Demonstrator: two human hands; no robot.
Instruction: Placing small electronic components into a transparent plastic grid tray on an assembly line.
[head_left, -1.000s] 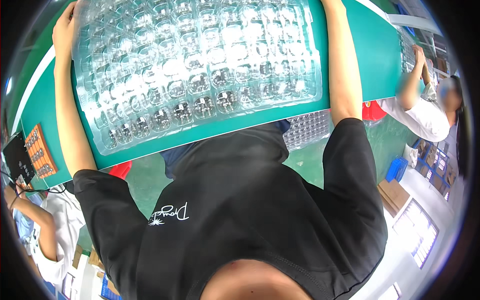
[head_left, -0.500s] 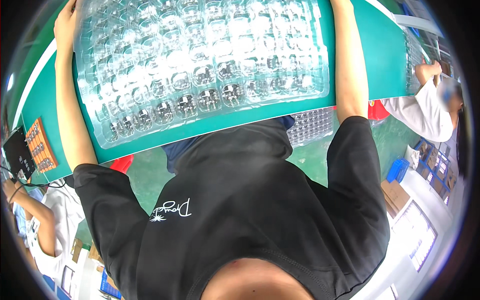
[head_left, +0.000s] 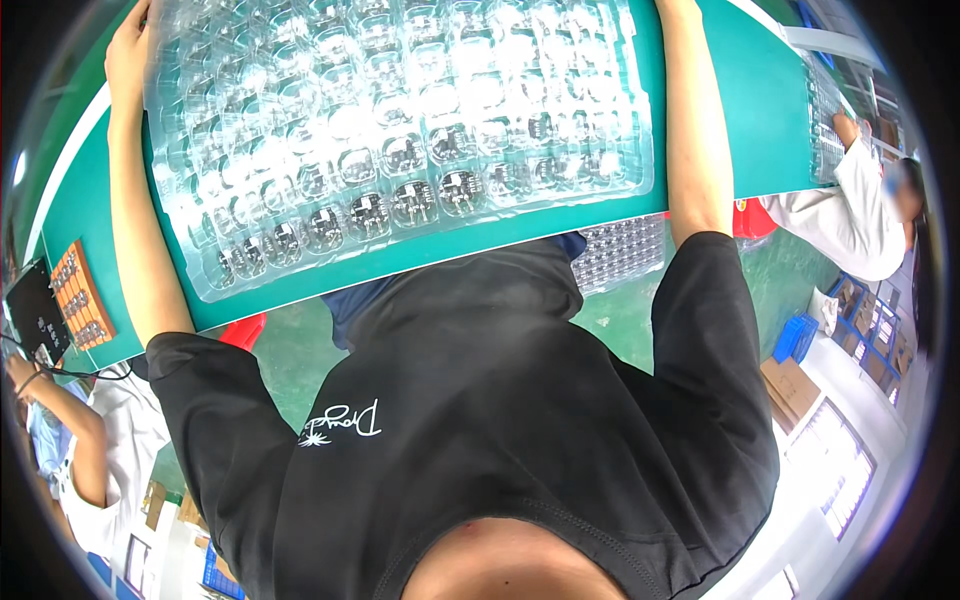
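Observation:
A large clear plastic blister tray (head_left: 400,240) lies on the green table in front of me. Small dark electronic parts (head_left: 410,202) sit in rows of its pockets, and strong glare hides many of them. At the tray's far left edge, my left hand (head_left: 127,65) is closed on the rim, with its fingertips partly cut off by the picture's upper border. My right forearm (head_left: 697,130) runs along the tray's right side. The right hand itself lies beyond the upper border, out of sight.
On the table's left lie an orange board (head_left: 82,295) bearing several small parts and a black device (head_left: 38,312) with cables. Co-workers sit left and right, the right one by another clear tray (head_left: 825,120). Below the table edge are a dark pocketed tray (head_left: 620,252) and red stools (head_left: 752,218).
The tray has shifted very slightly to the left with my hands. At the right, the co-worker's hand and sleeve have moved a little. The left co-worker's arm has also shifted.

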